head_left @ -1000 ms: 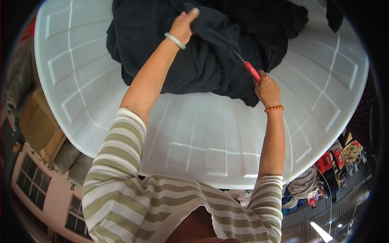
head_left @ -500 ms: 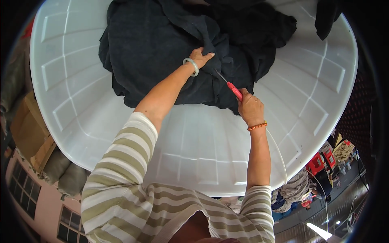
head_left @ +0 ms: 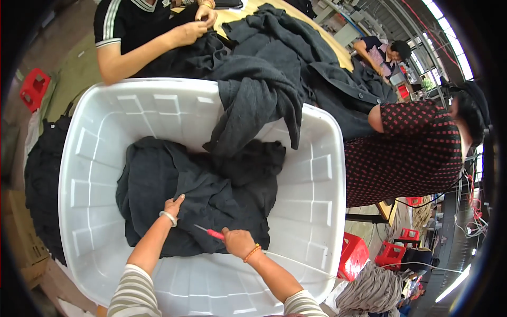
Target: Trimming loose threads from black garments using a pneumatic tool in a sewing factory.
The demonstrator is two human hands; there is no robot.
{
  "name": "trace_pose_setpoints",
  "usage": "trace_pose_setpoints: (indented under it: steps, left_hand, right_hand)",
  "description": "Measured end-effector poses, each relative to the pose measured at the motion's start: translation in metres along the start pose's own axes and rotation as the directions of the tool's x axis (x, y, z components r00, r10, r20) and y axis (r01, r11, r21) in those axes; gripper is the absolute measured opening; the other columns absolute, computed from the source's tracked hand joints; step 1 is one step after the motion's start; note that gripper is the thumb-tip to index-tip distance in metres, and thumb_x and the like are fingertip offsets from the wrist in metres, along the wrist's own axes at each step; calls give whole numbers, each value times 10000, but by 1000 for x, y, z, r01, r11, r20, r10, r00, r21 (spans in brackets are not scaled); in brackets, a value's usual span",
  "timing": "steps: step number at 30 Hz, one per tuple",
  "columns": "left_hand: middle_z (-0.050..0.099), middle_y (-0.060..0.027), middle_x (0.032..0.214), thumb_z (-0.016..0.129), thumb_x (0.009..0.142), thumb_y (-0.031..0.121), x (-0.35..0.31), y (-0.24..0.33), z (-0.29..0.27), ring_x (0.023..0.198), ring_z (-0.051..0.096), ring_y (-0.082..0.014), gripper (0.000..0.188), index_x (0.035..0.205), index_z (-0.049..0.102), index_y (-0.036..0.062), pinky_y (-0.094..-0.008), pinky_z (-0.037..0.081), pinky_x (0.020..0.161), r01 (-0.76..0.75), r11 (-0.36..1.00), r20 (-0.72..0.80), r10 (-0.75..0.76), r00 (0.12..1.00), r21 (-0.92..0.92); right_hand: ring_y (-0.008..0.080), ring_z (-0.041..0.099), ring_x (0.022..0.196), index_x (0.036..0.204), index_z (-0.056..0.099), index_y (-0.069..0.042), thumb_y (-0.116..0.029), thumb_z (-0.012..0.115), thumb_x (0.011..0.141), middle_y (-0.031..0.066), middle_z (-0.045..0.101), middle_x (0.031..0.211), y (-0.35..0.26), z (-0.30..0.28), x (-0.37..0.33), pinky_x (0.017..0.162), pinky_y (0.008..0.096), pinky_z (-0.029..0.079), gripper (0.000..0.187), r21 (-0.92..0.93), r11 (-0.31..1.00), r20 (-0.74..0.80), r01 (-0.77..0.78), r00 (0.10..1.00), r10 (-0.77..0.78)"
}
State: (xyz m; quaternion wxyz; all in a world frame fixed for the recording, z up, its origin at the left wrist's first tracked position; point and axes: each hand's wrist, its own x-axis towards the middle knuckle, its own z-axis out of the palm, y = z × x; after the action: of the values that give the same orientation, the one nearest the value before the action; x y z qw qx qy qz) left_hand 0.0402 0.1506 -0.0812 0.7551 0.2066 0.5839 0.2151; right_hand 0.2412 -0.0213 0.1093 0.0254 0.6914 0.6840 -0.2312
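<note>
In the lower half of the white plastic tub point(head_left: 95, 222) lies a heap of black cloth point(head_left: 153, 164), creased and folded over itself. My left hand point(head_left: 172, 206), with a pale bangle at the wrist, grips a fold of it; the thumb stays visible while the other fingers are partly sunk in the fabric. Just right of it, my right hand point(head_left: 240, 244), wearing an orange bead bracelet, is closed around a red-handled tool point(head_left: 215, 234). Its thin metal tip points left over the cloth, toward my left hand. From the right hand a white cord point(head_left: 296, 266) runs to the tub's right side.
More black garments point(head_left: 264, 79) drape over the tub's far rim from a wooden table point(head_left: 311, 24). A co-worker point(head_left: 153, 42) in black handles cloth beyond it; another person point(head_left: 406, 153) in a dotted top stands right. Red stools point(head_left: 353, 256) and grey cloth point(head_left: 369, 290) lie nearby.
The view has tilted up and drawn back, so the far rim, table and co-workers now show. Both hands keep their places on the cloth and tool; the tool's tip lies at a flatter angle.
</note>
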Motion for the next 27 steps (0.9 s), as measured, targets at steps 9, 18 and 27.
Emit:
trace_pose_setpoints:
  steps: [9, 18, 27]
  left_hand:
    - [565, -129, 1208, 738, 801, 219, 12, 89, -63, 1113, 547, -257, 591, 1297, 450, 74, -403, 475, 885, -374, 899, -147, 411, 900, 228]
    - [326, -128, 1476, 668, 811, 314, -47, -85, -62, 1376, 255, -337, 653, 1394, 403, 187, -517, 257, 1094, -255, -8, 239, 381, 893, 967]
    - [428, -66, 1401, 668, 813, 252, -31, -97, -85, 1236, 400, -239, 502, 1287, 529, 160, -410, 313, 1002, -299, 23, 249, 494, 833, 954]
  right_hand:
    - [280, 617, 539, 835, 539, -57, -164, 576, 792, 109, 594, 591, -40, 14, 22, 496, 396, 489, 121, -11, 997, -130, 78, 988, -79]
    - [287, 649, 640, 917, 561, -91, -150, 575, 851, 115, 634, 695, -34, 31, 24, 539, 394, 517, 90, -87, 995, 76, 45, 996, -38]
    - [354, 637, 639, 1005, 557, -90, -214, 582, 881, 154, 638, 683, -41, 21, 62, 572, 444, 502, 177, -39, 999, 91, -14, 996, 18]
